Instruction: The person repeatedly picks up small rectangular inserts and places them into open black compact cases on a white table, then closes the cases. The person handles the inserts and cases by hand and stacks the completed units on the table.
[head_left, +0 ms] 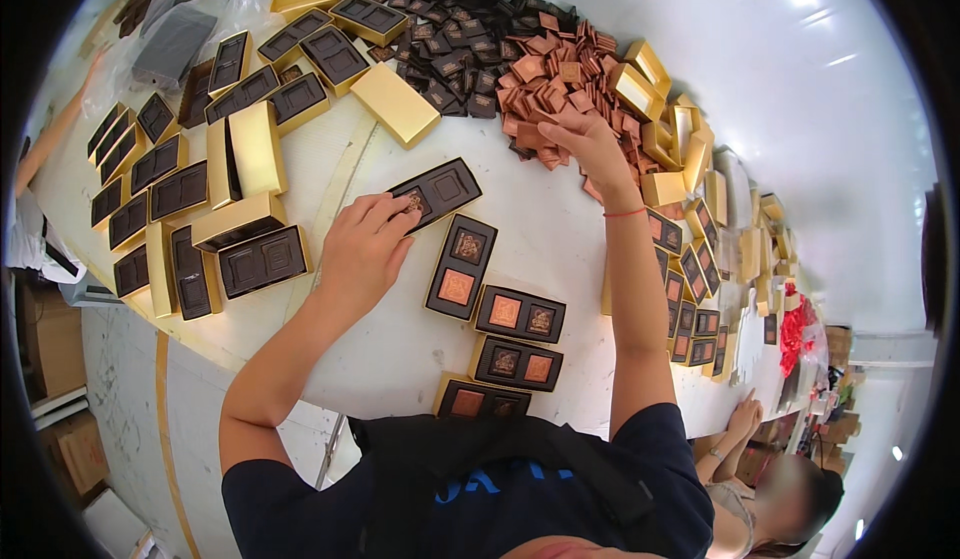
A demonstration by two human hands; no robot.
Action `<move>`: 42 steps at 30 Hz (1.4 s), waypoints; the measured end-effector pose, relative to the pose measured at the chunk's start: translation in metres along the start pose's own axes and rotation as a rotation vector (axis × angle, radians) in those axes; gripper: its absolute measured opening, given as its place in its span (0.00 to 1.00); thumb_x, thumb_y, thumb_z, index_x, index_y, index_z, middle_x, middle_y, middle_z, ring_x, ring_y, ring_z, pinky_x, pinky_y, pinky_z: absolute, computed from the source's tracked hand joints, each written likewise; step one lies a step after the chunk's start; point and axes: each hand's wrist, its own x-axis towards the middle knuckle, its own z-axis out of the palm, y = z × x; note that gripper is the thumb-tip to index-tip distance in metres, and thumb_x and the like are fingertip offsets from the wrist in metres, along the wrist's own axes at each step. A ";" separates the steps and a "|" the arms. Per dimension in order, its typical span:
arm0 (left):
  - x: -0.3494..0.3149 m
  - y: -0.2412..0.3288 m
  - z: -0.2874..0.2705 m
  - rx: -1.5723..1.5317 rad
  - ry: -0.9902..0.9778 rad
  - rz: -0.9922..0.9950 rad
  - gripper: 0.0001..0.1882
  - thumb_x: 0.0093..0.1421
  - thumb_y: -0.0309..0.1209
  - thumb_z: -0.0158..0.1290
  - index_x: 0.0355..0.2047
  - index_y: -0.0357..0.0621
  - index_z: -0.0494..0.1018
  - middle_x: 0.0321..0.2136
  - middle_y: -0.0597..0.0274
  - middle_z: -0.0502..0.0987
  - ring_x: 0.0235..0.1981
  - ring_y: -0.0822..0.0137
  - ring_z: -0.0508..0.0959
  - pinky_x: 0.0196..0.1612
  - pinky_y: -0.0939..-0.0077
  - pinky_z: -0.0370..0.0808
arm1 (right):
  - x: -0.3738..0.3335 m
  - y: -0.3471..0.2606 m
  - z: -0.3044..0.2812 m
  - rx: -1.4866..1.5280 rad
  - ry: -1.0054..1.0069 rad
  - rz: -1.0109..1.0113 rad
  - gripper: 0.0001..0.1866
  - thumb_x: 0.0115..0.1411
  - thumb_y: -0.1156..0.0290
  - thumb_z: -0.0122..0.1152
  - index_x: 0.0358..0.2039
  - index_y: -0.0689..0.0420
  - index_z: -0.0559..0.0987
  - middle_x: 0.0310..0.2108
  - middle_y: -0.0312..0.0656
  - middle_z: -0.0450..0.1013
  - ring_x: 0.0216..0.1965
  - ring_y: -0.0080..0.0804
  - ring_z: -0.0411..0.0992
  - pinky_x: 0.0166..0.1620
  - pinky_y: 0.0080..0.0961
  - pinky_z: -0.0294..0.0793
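Observation:
My left hand (368, 244) is closed, its fingertips on a dark brown flat wrapped square (414, 201) in the near compartment of a two-compartment box (450, 187). That box's other compartment holds nothing. My right hand (590, 149) reaches to the heap of copper-coloured wrapped squares (545, 74), thumb and fingers pinched at a copper square on its near edge. To the left of that heap lies a pile of dark brown squares (450, 44). Below the box, between my forearms, are several filled boxes (462, 267), most showing one copper and one dark square.
Gold boxes with bare black trays (263, 262) crowd the left of the white table (400, 289). A gold lid (396, 106) lies at the back. More gold lids (640, 89) and filled boxes (690, 269) line the right. Another person (745, 469) is at lower right; a hand (95, 64) shows far left.

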 end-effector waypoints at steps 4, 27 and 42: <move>-0.001 0.000 0.000 -0.015 -0.004 -0.010 0.17 0.49 0.22 0.64 0.42 0.43 0.79 0.46 0.61 0.79 0.49 0.55 0.76 0.50 0.64 0.76 | -0.018 -0.014 0.020 0.354 0.027 0.207 0.09 0.63 0.69 0.64 0.36 0.63 0.84 0.28 0.32 0.75 0.30 0.18 0.71 0.32 0.15 0.68; -0.001 -0.007 0.000 -0.043 -0.020 -0.006 0.18 0.48 0.23 0.65 0.42 0.46 0.79 0.46 0.63 0.78 0.48 0.56 0.76 0.48 0.64 0.76 | -0.059 -0.029 0.112 -0.741 0.027 -0.833 0.10 0.51 0.73 0.71 0.35 0.54 0.85 0.31 0.36 0.75 0.35 0.35 0.73 0.36 0.31 0.74; -0.001 -0.006 0.002 -0.055 -0.020 -0.008 0.18 0.49 0.22 0.64 0.42 0.45 0.78 0.47 0.61 0.78 0.49 0.56 0.76 0.49 0.64 0.76 | -0.056 -0.018 0.104 -0.739 -0.119 -0.814 0.09 0.58 0.75 0.66 0.39 0.58 0.84 0.39 0.41 0.79 0.43 0.40 0.74 0.47 0.34 0.74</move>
